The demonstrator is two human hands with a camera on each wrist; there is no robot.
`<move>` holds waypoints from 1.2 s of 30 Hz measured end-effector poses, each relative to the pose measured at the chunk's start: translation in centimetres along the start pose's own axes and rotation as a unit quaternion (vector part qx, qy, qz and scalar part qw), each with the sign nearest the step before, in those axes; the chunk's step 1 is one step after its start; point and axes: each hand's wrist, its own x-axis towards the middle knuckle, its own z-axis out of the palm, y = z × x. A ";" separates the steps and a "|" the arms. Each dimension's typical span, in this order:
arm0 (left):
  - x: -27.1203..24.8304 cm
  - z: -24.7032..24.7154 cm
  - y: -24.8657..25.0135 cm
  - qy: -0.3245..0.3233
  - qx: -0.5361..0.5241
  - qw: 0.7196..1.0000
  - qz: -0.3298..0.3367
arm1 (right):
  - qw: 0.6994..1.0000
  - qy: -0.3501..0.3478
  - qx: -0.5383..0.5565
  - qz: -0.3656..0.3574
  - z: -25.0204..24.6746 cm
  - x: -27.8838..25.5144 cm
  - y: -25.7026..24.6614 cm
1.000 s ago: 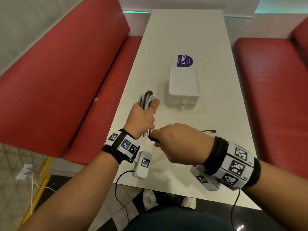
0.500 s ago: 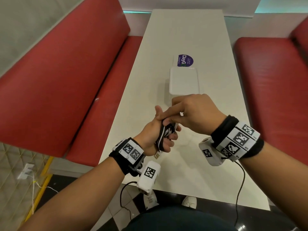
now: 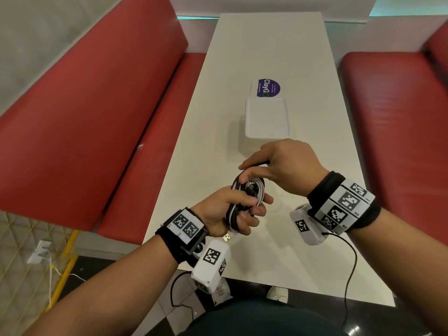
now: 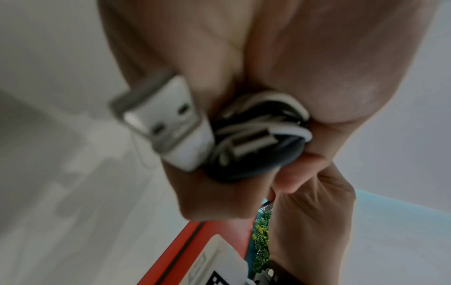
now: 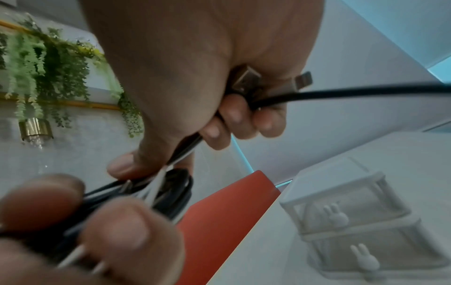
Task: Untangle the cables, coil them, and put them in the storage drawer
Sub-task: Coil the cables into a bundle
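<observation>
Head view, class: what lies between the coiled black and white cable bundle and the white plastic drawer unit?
The right hand pinching a black cable; no other object shows between them.

Bare worktop [image 3: 242, 44] behind the drawer box [image 3: 266, 118] and on both sides of it. Red seats [image 3: 392, 122] well off beside the drawer box.

A long white table [image 3: 242, 57] runs between two red padded benches [image 3: 84, 117], with a round purple sticker [image 3: 269, 88] on it; green hanging plants [image 5: 48, 63] trail nearby.
</observation>
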 end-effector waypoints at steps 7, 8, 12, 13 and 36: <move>0.3 -0.1 -0.2 -0.011 -0.037 0.997 0.069 | 0.988 -0.036 0.150 0.005 1.0 0.0 0.5; 0.3 -0.2 -0.1 -0.008 -0.030 0.996 0.081 | 0.984 -0.026 0.176 0.017 0.9 -0.1 0.5; 0.4 -0.6 0.4 0.018 0.007 0.991 0.131 | 0.970 0.039 0.230 0.076 1.1 -0.1 0.7; 0.5 -0.7 0.5 0.025 0.008 0.989 0.143 | 0.969 0.057 0.223 0.085 1.4 -0.1 0.7; 1.5 1.0 1.1 0.140 -0.110 0.945 0.273 | 0.881 0.183 0.379 0.216 4.5 -0.5 -1.1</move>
